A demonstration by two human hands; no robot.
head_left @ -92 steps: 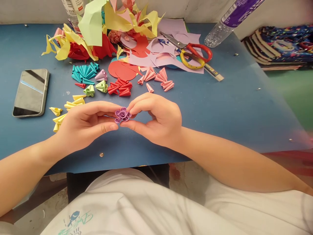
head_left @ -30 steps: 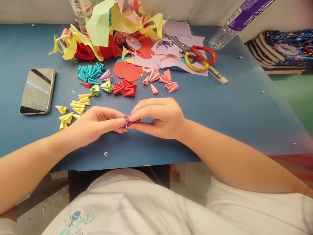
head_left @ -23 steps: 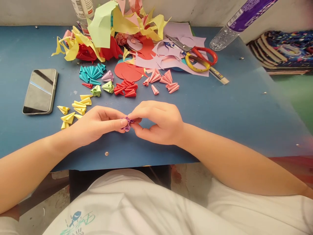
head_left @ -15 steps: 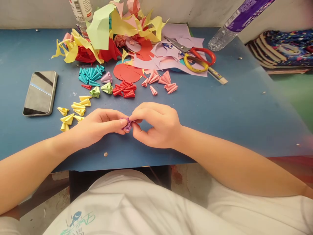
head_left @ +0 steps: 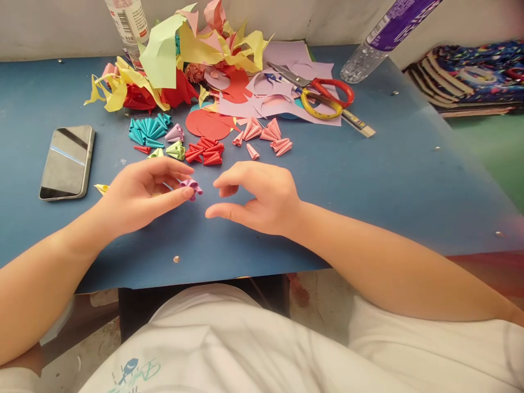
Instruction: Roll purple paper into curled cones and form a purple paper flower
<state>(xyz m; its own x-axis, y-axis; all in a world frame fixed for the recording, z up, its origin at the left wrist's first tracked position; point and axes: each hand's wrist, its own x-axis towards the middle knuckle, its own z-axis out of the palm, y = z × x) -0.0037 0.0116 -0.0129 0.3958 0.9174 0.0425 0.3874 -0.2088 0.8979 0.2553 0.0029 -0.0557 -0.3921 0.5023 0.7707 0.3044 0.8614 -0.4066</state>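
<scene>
My left hand has its thumb against a small cluster of rolled purple paper cones, which sits at its fingertips just above or on the blue table. The index finger is stretched out beyond the cluster. Just to the right, my right hand is open, thumb and index finger apart with nothing between them. Beyond the hands lie red cones, light green cones, a lilac cone cluster, teal cones and pink cones. My left hand hides most of the yellow cones.
A phone lies at the left. Paper scraps heap at the back by a bottle. Scissors and a cutter knife rest on lilac paper; another bottle stands at the back right, with folded fabric beyond.
My hands have come apart. The left moved left and slightly away from me with the purple cluster, over the yellow cones; the right let go, its thumb and index finger opening.
</scene>
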